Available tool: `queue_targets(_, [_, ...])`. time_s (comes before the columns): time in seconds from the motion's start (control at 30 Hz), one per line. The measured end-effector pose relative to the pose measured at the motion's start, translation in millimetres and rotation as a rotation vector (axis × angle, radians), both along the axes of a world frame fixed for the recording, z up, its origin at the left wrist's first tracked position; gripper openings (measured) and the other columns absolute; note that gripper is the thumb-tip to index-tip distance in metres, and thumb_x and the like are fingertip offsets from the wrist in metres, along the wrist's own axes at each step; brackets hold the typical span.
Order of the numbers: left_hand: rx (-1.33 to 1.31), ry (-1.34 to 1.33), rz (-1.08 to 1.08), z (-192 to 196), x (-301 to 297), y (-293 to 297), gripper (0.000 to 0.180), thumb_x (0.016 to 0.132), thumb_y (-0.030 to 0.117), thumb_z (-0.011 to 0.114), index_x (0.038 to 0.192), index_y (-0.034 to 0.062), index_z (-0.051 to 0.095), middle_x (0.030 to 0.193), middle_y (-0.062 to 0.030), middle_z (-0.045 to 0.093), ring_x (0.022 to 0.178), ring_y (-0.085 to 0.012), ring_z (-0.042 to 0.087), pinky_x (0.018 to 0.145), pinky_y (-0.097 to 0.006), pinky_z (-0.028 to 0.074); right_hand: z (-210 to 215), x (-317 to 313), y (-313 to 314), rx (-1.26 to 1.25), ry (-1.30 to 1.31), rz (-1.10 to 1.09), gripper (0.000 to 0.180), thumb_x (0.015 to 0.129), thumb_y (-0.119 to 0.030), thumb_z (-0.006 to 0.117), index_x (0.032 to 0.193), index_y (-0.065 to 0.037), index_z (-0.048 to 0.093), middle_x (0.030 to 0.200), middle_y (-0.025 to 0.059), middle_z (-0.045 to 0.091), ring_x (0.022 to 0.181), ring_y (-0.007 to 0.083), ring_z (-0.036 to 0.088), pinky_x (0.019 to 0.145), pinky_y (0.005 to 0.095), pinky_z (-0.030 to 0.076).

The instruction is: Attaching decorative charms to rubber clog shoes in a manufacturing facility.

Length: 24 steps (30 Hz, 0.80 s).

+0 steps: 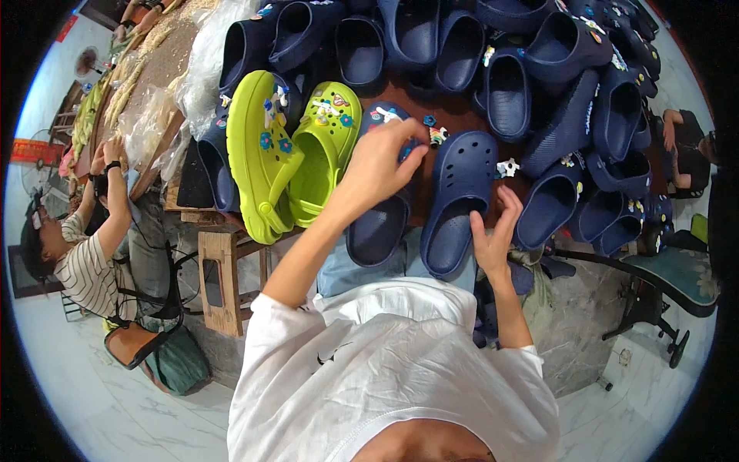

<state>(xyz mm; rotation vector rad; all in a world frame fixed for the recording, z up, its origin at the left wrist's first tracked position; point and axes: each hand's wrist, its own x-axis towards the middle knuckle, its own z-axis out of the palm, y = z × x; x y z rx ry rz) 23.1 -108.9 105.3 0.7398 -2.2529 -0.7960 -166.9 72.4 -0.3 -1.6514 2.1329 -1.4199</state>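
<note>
My left hand (382, 163) reaches over a navy clog (377, 231) that carries shoe charms near its toe. Its thumb and forefinger are curled together; whatever may be between them is too small to make out. Right by these fingertips lies a rainbow charm (439, 136). A second navy clog (460, 173), with bare holes on its upper, stands toe away from me. Along its right side is my right hand (499, 231), fingers apart, thumb at the clog's edge. Beyond its fingers lies a white charm (506, 168), and a small blue flower charm (429, 121) sits farther off.
A pair of lime green clogs (262, 169) with charms stands left of my left forearm. Many navy clogs (508, 96) crowd the brown table's far and right parts. Clear plastic bags (165, 115) lie at far left, near a seated person (96, 254). An office chair (670, 277) stands right.
</note>
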Motion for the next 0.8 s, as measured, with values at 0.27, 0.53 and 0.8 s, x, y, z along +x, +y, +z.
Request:
queue_targets(0.27, [0.109, 0.135, 0.323, -32, 70, 54, 0.014, 0.083, 0.0, 0.065, 0.097, 0.0017, 0.066, 0.093, -0.0096, 0.066, 0.082, -0.0175, 0.063, 0.067, -0.027, 0.05, -13, 14, 15, 0.295, -0.138, -0.015, 0.069, 0.087, -0.024, 0.068, 0.138, 0.004, 0.031, 0.118, 0.0224, 0.053, 0.09, 0.023, 0.055, 0.076, 0.0315, 0.046])
queue_targets(0.53, [0.335, 0.258, 0.463, -55, 73, 83, 0.01, 0.088, 0.002, 0.062, 0.097, 0.001, 0.065, 0.093, -0.0046, 0.064, 0.083, -0.0093, 0.06, 0.069, -0.023, 0.047, -21, 13, 20, 0.304, -0.079, -0.027, 0.055, 0.089, -0.016, 0.056, 0.132, 0.009, 0.034, 0.124, 0.0328, 0.048, 0.112, 0.0479, 0.051, 0.096, 0.0476, 0.041])
queue_targets(0.8, [0.6, 0.346, 0.263, -93, 60, 80, 0.031, 0.09, 0.007, 0.063, 0.118, -0.0035, 0.055, 0.106, -0.0142, 0.065, 0.094, -0.0173, 0.065, 0.083, -0.029, 0.051, -18, -38, 62, 0.409, -0.621, 0.287, 0.036, 0.082, 0.01, 0.054, 0.117, 0.005, 0.058, 0.11, 0.0099, 0.067, 0.102, 0.0154, 0.058, 0.091, 0.0306, 0.047])
